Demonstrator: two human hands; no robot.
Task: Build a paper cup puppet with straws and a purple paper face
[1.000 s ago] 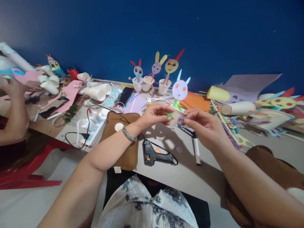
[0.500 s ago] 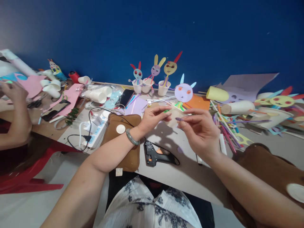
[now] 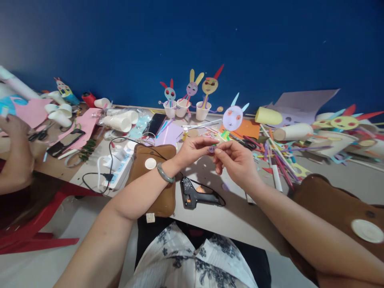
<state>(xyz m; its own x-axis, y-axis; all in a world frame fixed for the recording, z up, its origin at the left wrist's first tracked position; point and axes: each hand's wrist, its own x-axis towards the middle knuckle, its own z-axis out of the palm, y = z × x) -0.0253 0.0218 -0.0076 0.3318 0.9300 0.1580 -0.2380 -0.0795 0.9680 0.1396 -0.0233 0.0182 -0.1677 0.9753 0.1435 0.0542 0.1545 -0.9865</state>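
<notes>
A small purple paper piece with dark lettering that looks like "HI" sits between my fingertips. My left hand is closed, its thumb and index finger at the piece's left side. From the right, my right hand pinches the same piece. Just behind my hands rises a paper rabbit puppet with a lavender round face, light blue ears and a green and yellow part below. Its cup is mostly hidden by my hands, so I cannot tell whether a finger touches it. A black glue gun lies on the table below my hands.
Three paper-cup puppets stand against the blue wall. On the left are a power strip with cords and a brown pouch. Colored sticks, scissors and cups lie right. Another person's hand is far left.
My right hand has moved left and brought the purple piece to my left fingertips. The rabbit puppet's cup, visible between my hands before, is now mostly hidden behind them.
</notes>
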